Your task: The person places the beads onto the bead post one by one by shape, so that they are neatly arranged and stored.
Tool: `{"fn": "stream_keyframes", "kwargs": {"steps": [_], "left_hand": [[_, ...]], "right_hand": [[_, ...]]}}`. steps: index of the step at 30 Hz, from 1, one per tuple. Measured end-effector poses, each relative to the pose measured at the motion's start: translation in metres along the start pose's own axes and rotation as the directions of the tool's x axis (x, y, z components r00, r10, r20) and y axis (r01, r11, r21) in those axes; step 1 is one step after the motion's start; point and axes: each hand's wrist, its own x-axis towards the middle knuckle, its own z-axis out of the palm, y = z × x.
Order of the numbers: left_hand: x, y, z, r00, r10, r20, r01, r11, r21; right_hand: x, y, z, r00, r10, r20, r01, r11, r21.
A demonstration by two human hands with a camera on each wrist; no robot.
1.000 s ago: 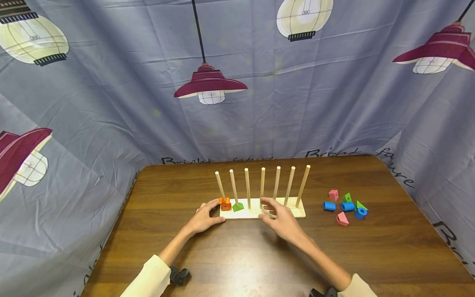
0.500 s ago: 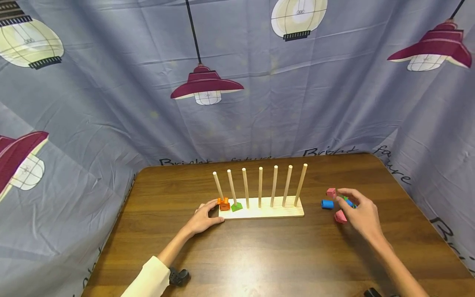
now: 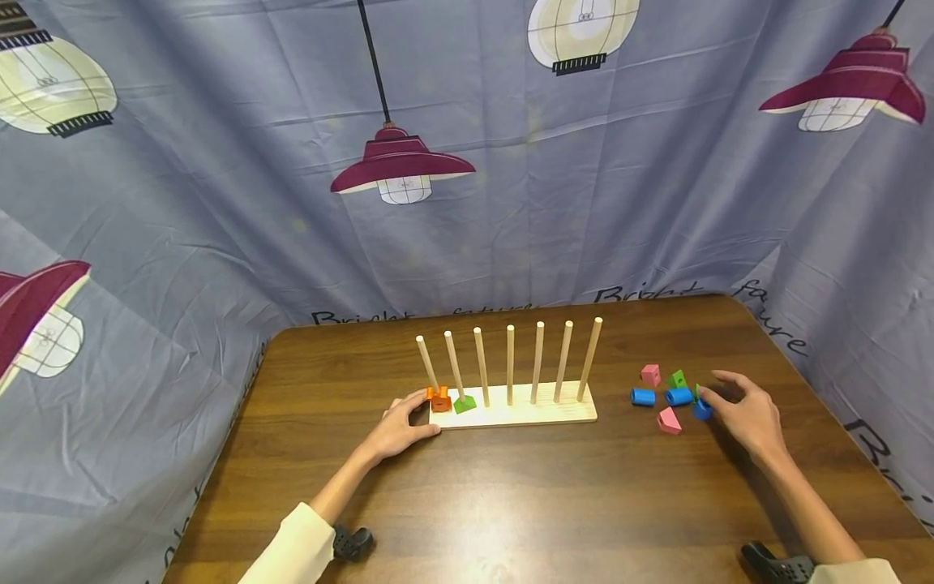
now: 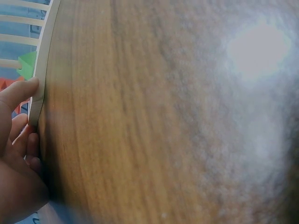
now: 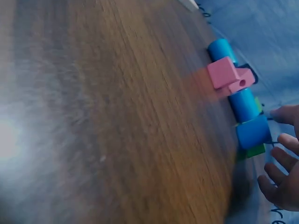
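Note:
A pale wooden peg board with several upright pegs stands on the table. My left hand holds its left end, thumb on the front edge and fingers around the back corner. An orange block sits at the first peg, with another orange part by my fingertips. A green block is on the second peg. My right hand is over at the right, its fingers spread beside a blue cylinder. In the right wrist view that blue cylinder lies by the fingertips, not enclosed; contact cannot be told.
Two more blue cylinders, pink blocks and green blocks lie close together on the brown table. A patterned grey-blue curtain hangs behind the table's far edge.
My right hand has moved from the board's middle pegs rightward to the loose blocks, then further right to the blue cylinder. My left hand has stayed on the board.

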Motion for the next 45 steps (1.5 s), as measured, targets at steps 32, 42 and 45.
{"fn": "stream_keyframes", "kwargs": {"steps": [32, 42, 45], "left_hand": [[-0.001, 0.002, 0.000, 1.000, -0.003, -0.004, 0.003, 1.000, 0.000], [0.000, 0.000, 0.001, 1.000, 0.008, -0.009, -0.008, 1.000, -0.008], [0.000, 0.000, 0.000, 1.000, 0.009, -0.011, -0.010, 1.000, -0.007]], "right_hand": [[0.013, -0.073, 0.006, 0.964, -0.240, -0.119, 0.242, 0.970, 0.007], [-0.015, -0.150, -0.007, 0.913, -0.370, -0.173, 0.409, 0.815, 0.411], [-0.023, -0.178, -0.005, 0.904, -0.396, -0.162, 0.415, 0.720, 0.557]]}}
